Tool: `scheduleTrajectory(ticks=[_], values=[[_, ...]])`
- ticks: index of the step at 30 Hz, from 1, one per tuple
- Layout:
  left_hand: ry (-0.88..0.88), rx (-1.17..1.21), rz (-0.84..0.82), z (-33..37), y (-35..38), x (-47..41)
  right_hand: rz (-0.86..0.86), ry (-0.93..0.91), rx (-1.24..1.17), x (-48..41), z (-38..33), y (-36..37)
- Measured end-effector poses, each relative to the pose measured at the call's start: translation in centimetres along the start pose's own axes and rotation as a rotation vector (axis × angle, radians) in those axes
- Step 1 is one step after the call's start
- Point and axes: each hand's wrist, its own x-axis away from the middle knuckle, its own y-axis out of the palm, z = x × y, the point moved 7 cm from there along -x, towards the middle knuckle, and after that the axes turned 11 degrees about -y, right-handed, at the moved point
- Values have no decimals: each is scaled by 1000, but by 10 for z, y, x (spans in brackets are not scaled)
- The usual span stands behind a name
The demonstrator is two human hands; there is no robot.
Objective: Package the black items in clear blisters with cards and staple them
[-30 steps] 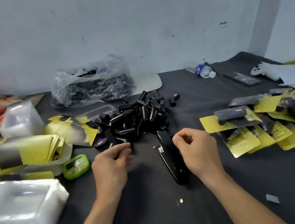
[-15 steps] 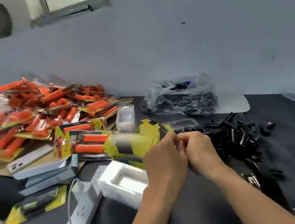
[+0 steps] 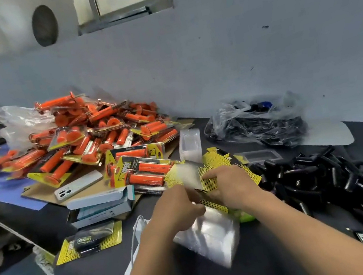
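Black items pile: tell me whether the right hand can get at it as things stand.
Probably yes: the black pile lies uncovered just beside the right hand, though that hand holds yellow cards.

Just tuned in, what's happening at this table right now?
A person works with both hands at the stack of yellow cards. The right hand grips the stack; the left hand seems to pinch a card's edge, though blur hides detail. The clear blisters lie nearer the person, partly under the left hand, and the loose black items lie to the right. Neither hand holds a black item.
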Motion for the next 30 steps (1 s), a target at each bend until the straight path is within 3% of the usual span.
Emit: scheduleTrajectory(ticks=[5, 13, 16, 19, 22, 26, 30], values=[[25, -48, 109, -8, -6, 2, 93, 63, -220, 7, 9, -2], [71, 101, 313, -6, -19, 12, 730, 25, -203, 63, 20, -43], [118, 171, 328, -3, -21, 14, 835, 123, -231, 102, 41, -46], [135, 284, 246, -1, -28, 15, 826, 228, -214, 146, 64, -37], [157, 541, 17, 5, -35, 18, 753, 258, -157, 188, 80, -16], [225, 830, -85, 24, -48, 31, 673, 258, -96, 226, 88, 9], [187, 1172, -184, 48, -29, 44, 454, 298, -28, 237, 93, 29]])
